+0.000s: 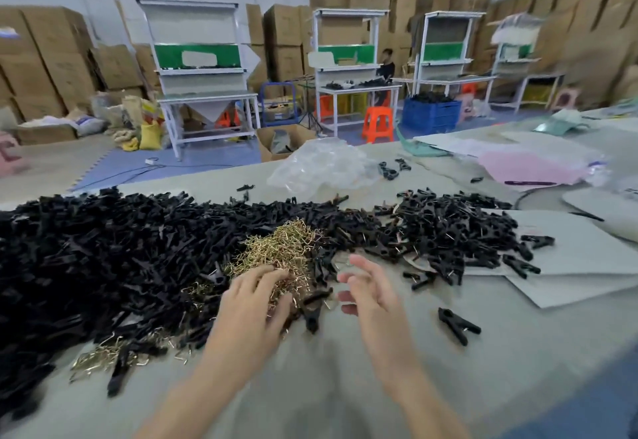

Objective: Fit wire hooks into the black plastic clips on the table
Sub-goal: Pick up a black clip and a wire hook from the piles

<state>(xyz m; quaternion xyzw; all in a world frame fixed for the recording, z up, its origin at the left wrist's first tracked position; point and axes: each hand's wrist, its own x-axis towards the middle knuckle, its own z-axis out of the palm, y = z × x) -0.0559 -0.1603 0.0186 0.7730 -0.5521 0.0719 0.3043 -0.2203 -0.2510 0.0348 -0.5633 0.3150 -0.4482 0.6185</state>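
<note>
A wide heap of black plastic clips (114,252) covers the left and middle of the grey table (345,387). A second heap of clips with wires in them (459,228) lies to the right. Between them sits a tangle of brass wire hooks (279,249). My left hand (255,304) rests on the near edge of the hook tangle, its curled fingers closing on several hooks. My right hand (366,290) hovers beside it with fingers spread and loose, holding nothing. A black clip (312,307) lies between the two hands. A single clip (457,325) lies alone to the right.
More loose hooks (103,357) lie at the heap's near left edge. A crumpled clear plastic bag (321,166) sits at the table's far side. Grey card sheets (580,266) and pink paper (531,169) lie at the right. Workbenches, boxes and a person stand beyond.
</note>
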